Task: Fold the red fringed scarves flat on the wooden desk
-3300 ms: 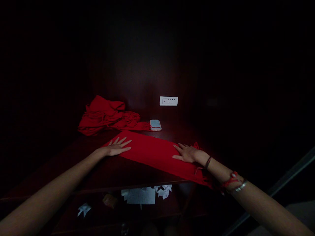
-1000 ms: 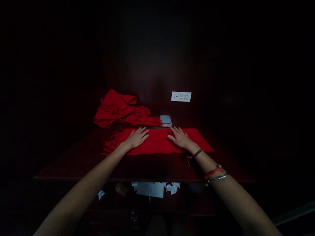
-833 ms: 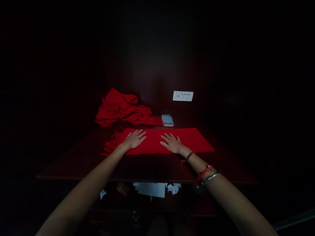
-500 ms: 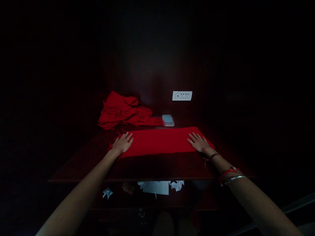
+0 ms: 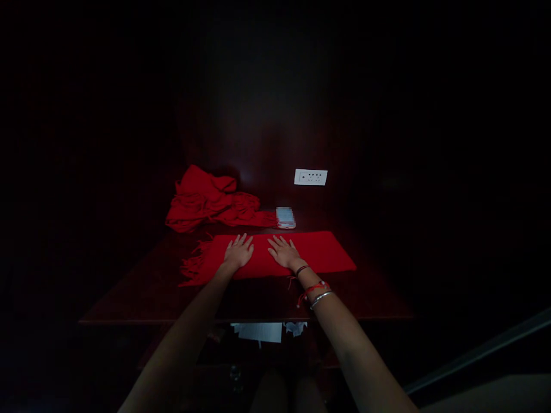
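A red fringed scarf [image 5: 325, 252] lies folded into a long flat strip across the dark wooden desk [image 5: 146, 295]. Its fringe spreads out at the left end. My left hand [image 5: 239, 252] rests flat on the scarf left of its middle, fingers spread. Close by on the right, my right hand [image 5: 284, 251] also presses flat on the cloth with its fingers apart. Neither hand grips anything. Bracelets circle my right wrist.
Behind the scarf, at the left, sits a crumpled heap of red fringed cloth [image 5: 202, 201]. A phone-like object [image 5: 286, 217], its face blurred, lies beside it. A white socket plate [image 5: 310, 177] is on the back wall. Papers [image 5: 260, 332] lie on a shelf below the desktop.
Both hands have slid inward over the scarf from near its two ends, the right hand farther. The fringe at the left now shows fully. The view has shifted slightly.
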{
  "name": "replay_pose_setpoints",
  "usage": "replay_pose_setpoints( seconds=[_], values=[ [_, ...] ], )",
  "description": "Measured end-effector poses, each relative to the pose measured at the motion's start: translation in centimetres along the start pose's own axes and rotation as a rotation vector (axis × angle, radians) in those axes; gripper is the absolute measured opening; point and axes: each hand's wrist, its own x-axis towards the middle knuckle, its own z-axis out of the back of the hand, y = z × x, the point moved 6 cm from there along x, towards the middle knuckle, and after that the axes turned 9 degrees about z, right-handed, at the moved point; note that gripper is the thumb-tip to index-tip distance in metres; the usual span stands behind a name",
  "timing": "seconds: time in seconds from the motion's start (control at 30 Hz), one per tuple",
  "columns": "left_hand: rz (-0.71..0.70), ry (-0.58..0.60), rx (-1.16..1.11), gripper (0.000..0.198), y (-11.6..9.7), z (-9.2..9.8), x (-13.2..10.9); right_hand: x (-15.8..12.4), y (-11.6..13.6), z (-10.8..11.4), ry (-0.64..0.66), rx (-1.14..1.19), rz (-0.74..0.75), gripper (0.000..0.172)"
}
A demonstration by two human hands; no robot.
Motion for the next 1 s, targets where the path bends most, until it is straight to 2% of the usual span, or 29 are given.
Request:
replay_pose_setpoints(
  seconds=[0.07,0.2,0.27,0.3,0.33,0.4,0.5,0.57,0.63,0.7,0.77,0.9,1.0],
  values=[
    [0.029,0.014,0.015,0.052,2.1,-0.6,0.2,-1.1,-3.5,-0.3,0.011,-0.024,-0.061,0.052],
    [0.131,0.031,0.029,0.055,7.3,-0.5,0.1,-6.2,-13.3,0.8,0.056,-0.050,-0.333,0.053],
    [0.199,0.027,0.029,0.056,8.9,0.1,-0.1,-8.5,-16.7,1.7,0.071,-0.052,-0.446,0.053],
    [0.229,0.019,0.034,0.056,9.1,0.5,-0.1,-9.3,-17.6,2.2,0.074,-0.066,-0.487,0.053],
    [0.247,0.004,0.043,0.055,8.9,1.0,-0.2,-9.6,-17.9,2.8,0.063,-0.091,-0.508,0.053],
    [0.238,-0.046,0.064,0.052,6.9,1.9,0.0,-8.7,-16.2,4.0,0.011,-0.152,-0.456,0.052],
    [0.084,-0.142,0.047,0.049,1.5,2.8,0.6,-5.1,-9.9,4.6,-0.093,-0.170,-0.170,0.053],
    [-0.029,-0.121,0.002,0.049,-1.3,2.1,0.9,-2.9,-6.0,3.8,-0.115,-0.121,0.012,0.055],
    [-0.074,-0.050,-0.027,0.049,-2.0,0.8,1.2,-1.6,-4.3,2.3,-0.052,-0.059,0.056,0.056],
    [-0.063,-0.001,-0.033,0.049,-0.5,-0.3,1.3,-1.4,-5.2,1.0,0.013,-0.023,0.013,0.056],
    [-0.017,0.008,-0.038,0.050,2.3,-0.7,1.4,-2.3,-8.0,0.5,0.044,-0.025,-0.093,0.056],
    [0.095,0.006,-0.046,0.054,7.8,-0.2,0.7,-5.3,-14.9,1.2,0.073,-0.070,-0.348,0.055],
    [0.171,-0.031,-0.033,0.054,9.6,0.7,-0.3,-7.1,-17.2,2.0,0.060,-0.055,-0.479,0.057]
  ],
)
